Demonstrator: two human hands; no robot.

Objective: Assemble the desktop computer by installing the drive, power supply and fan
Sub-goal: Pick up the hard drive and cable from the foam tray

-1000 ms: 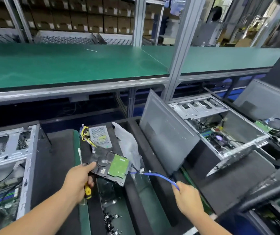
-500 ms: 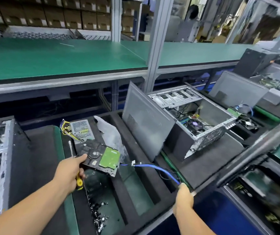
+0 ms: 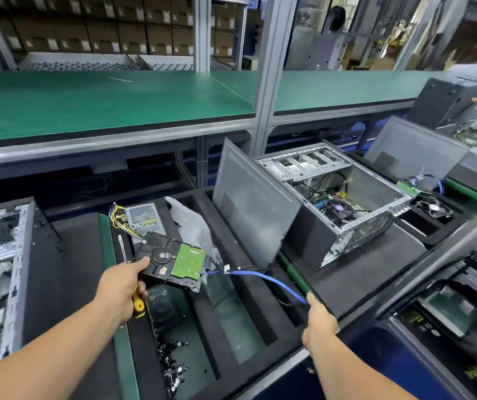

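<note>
With the left hand [image 3: 122,287] gripping the drive [image 3: 171,259] and a screwdriver [image 3: 137,303] near-left of the open case [image 3: 338,197], the right hand [image 3: 319,321], pinching the blue cable [image 3: 274,280], should keep it slack during transfer.

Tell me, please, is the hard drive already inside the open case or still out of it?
Out: the left hand holds the hard drive above the foam tray, well left of the open case.
</note>
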